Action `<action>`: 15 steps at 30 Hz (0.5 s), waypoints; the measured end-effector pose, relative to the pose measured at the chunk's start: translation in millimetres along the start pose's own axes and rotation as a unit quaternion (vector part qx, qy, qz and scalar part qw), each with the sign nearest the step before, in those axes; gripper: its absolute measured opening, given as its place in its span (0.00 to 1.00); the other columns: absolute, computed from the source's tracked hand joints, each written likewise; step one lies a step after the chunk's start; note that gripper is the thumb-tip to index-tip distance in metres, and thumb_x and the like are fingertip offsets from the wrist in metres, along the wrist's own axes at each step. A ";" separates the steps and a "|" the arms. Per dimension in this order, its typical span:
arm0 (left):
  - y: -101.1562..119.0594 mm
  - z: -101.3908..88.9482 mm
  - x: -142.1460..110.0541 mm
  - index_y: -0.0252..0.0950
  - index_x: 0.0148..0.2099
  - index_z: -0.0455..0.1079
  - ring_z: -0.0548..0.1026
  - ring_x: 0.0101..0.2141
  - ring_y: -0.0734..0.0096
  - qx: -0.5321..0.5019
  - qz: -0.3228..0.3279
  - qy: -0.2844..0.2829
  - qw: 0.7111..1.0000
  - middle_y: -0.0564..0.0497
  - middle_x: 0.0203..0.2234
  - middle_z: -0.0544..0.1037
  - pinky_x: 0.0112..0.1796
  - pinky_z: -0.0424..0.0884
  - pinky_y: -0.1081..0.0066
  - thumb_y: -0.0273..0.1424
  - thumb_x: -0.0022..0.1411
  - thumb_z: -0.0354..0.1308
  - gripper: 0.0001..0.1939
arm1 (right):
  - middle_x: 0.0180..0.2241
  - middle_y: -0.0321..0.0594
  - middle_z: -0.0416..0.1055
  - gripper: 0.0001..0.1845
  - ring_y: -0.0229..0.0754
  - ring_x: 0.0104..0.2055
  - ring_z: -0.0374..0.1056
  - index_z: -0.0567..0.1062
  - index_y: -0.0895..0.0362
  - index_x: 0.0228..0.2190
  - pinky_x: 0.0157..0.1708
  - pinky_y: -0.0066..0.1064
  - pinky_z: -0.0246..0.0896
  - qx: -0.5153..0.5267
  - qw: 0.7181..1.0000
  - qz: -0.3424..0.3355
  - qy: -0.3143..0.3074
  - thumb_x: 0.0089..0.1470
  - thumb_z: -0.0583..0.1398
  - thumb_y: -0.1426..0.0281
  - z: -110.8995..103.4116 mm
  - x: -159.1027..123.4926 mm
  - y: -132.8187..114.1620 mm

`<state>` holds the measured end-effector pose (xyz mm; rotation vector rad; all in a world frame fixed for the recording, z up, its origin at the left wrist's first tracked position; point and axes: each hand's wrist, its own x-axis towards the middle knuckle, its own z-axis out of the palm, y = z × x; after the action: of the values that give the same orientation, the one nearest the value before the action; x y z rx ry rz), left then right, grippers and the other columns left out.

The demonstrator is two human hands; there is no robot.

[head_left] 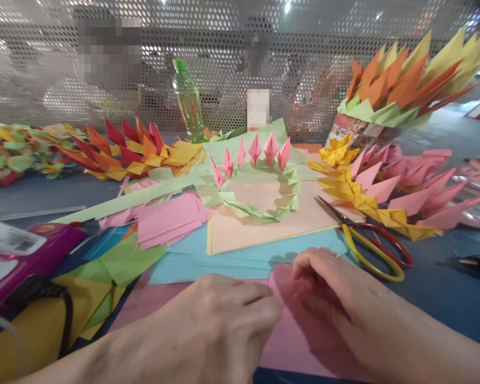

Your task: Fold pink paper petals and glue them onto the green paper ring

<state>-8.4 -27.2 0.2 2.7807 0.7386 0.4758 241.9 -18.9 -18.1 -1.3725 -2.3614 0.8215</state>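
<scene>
Both my hands work low in front of me over pink sheets of paper [300, 344]. A brighter pink paper piece [282, 285] shows between them, creased. My left hand [220, 320] has its fingers curled down at the near side of that piece; its fingertips are hidden. My right hand [336, 298] bends over the far right of the piece, thumb and fingers closed around its edge. Beyond them, a light green folded-paper ring [260, 213] with several pink pointed folds [255, 149] along its back stands on a cream sheet [240, 234].
Yellow-and-red-handled scissors [370, 245] lie right of the sheets. Pink slips [172, 218], blue paper [208, 261] and a purple cabled device [36, 256] are left. Folded-paper pieces [400, 192], a large orange-yellow paper model [392, 80] and a green bottle [188, 101] stand behind.
</scene>
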 end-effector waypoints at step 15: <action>0.6 -2.6 -5.6 0.31 0.50 0.72 0.78 0.36 0.60 -0.001 0.002 0.015 1.000 0.43 0.40 0.80 0.40 0.76 0.65 0.18 0.61 0.47 0.19 | 0.41 0.36 0.69 0.22 0.42 0.41 0.66 0.65 0.50 0.42 0.39 0.34 0.60 -0.014 0.999 -0.024 -0.040 0.54 0.51 0.88 -4.0 -5.7 8.6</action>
<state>-13.7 -30.2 1.3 2.7783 0.7395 0.5190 252.8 -19.2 -19.9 -1.3116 -2.4650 0.8467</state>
